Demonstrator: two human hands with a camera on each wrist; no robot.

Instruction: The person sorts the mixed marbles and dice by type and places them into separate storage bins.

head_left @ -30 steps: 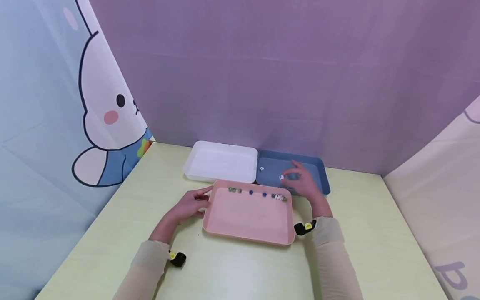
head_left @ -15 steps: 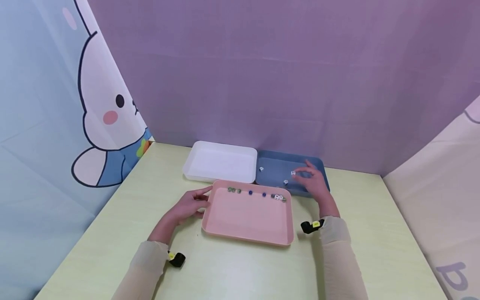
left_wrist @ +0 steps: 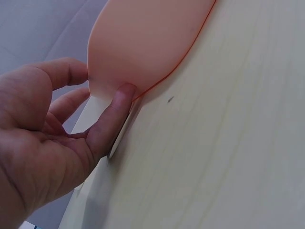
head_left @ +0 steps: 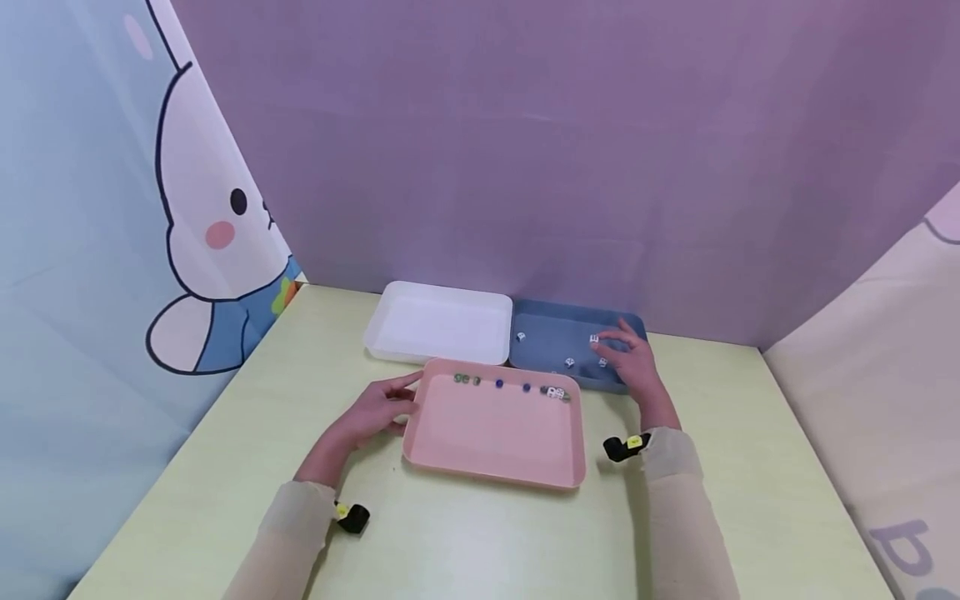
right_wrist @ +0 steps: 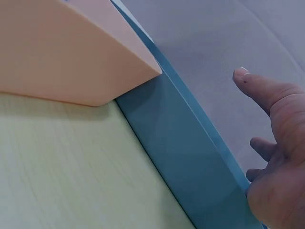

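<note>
My left hand [head_left: 380,410] grips the left edge of the pink tray [head_left: 491,442]; in the left wrist view its thumb and index finger press against the tray's outer wall [left_wrist: 143,43]. My right hand [head_left: 630,362] is over the blue tray [head_left: 555,321], pinching a white die [head_left: 594,339] between thumb and index finger. Other white dice [head_left: 570,362] lie in the blue tray, one below my fingers and one near the left wall. In the right wrist view, my thumb and curled fingers [right_wrist: 281,124] show beyond the blue tray's wall [right_wrist: 176,148]; the die is hidden there.
Along the pink tray's far side lie green marbles [head_left: 466,379], blue marbles [head_left: 499,383], and white dice [head_left: 555,392] beside dark green marbles. A white tray [head_left: 442,321] adjoins the blue one. Behind them hangs a purple cloth [head_left: 480,167]; all stand on a pale wooden table [head_left: 465,542].
My right hand has moved right over the blue tray with a die at its fingertips. More dice now show lying in that tray. My left hand stays at the pink tray.
</note>
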